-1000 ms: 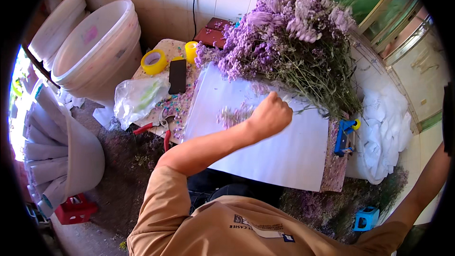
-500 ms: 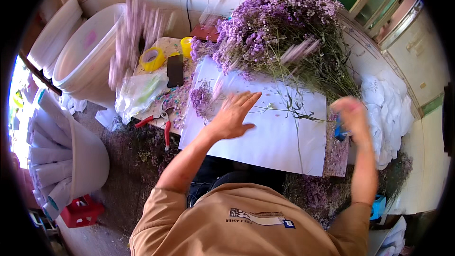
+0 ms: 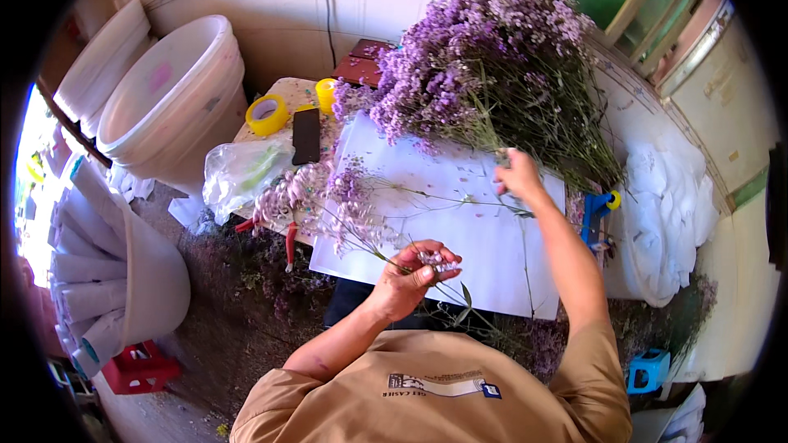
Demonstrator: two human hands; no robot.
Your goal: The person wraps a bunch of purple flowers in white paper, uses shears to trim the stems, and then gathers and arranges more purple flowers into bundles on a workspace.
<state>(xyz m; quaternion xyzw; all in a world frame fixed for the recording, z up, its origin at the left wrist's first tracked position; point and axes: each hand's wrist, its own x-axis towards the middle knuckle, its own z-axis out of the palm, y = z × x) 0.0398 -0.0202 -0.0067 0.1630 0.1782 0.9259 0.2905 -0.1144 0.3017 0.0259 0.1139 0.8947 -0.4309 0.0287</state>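
Observation:
My left hand [image 3: 409,280] is closed round a stem of pale purple flowers [image 3: 300,201], held low over the near edge of a white paper sheet [image 3: 484,267]. The blossoms spread left over the paper's edge, partly covering red-handled pruning shears [image 3: 290,244]. Leafy stem ends stick out right of that hand. At the paper's far right, my right hand [image 3: 519,176] has its fingers closed on green stems at the near side of a big purple flower heap [image 3: 492,41]. A thin loose flower stem [image 3: 443,196] lies across the paper, below that hand.
Yellow tape rolls [image 3: 267,115], a dark phone [image 3: 306,136] and a clear plastic bag [image 3: 242,172] lie left. White tubs [image 3: 172,90] stand behind; a bin of paper rolls [image 3: 156,271] stands at left. On the right are a blue tape dispenser [image 3: 593,217] and white bundled bags [image 3: 669,205].
My left hand was open above the paper and now grips a flower stem nearer my body. My right hand moved from the right edge left and away to the heap. Blurred flowers before the tubs are gone.

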